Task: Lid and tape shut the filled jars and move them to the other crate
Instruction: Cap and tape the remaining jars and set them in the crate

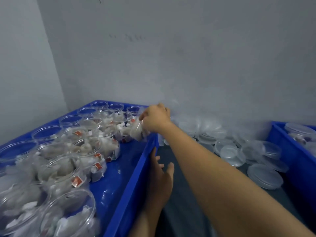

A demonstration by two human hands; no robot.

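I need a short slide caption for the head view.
Right hand grips a filled jar in the left crate; loose lids lie between crates.

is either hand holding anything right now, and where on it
The right hand grips a filled clear jar at its upper rim, over the left crate. The left hand holds nothing.

Two bare arms, no sleeves in view on either. Right forearm (pixel 222 168) fills the lower right of the frame, long and unclothed up to the wrist; right hand (pixel 154 120) near centre shows no glove, ring or watch. Left forearm (pixel 145 223) at bottom centre is also bare, part cut off by the frame edge; left hand (pixel 159 175) shows no glove, ring, band or watch. No markings visible on either arm. Image slightly blurred.
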